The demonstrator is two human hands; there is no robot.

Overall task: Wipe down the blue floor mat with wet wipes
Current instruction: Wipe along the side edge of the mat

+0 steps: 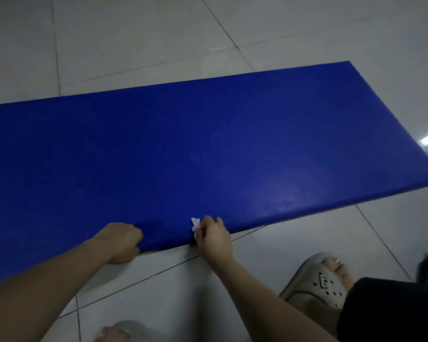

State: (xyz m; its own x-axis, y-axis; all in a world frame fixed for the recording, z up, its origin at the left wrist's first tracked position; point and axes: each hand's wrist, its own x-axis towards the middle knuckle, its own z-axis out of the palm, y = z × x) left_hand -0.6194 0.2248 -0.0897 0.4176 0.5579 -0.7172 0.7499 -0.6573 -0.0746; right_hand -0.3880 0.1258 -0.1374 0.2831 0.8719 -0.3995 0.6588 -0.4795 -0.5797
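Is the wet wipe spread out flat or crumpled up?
Crumpled. The wet wipe is a small bunched wad pinched by the right hand at the near edge of the blue mat.

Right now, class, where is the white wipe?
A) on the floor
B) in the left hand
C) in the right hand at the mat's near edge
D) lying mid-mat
C: the right hand pinches the white wipe against the near edge of the blue mat.

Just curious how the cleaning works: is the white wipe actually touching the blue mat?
Touching. The head view shows the wipe, pinched by the right hand, pressed against the near edge of the mat, no gap.
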